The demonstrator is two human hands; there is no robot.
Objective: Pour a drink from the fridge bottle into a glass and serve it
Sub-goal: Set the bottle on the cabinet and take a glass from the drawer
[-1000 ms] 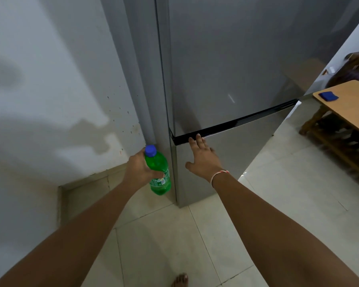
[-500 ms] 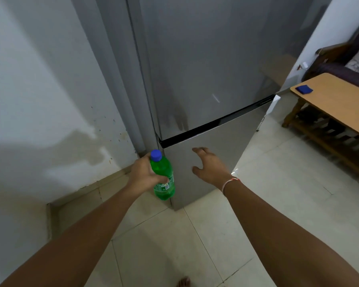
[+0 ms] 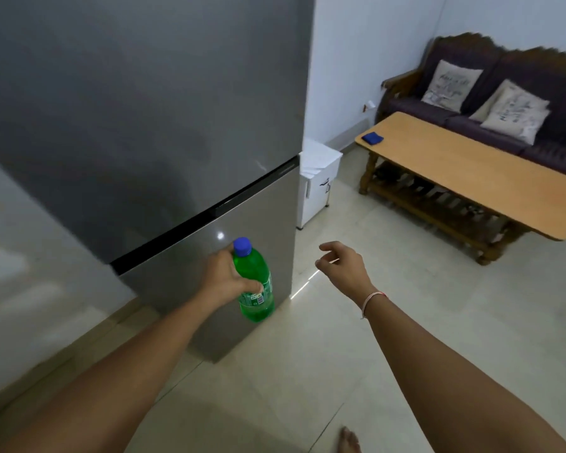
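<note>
Green bottle (image 3: 255,282) near upright, blue cap (image 3: 242,246) up, left hand (image 3: 226,278) fingers gripping it, right hand (image 3: 342,263) loosely curled, empty

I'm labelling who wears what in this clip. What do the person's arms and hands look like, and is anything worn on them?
Both forearms are bare, with no sleeves in view. The right hand has a thin bracelet at the wrist, a pale band with a reddish part. The left hand shows no ring, watch or glove.
</note>
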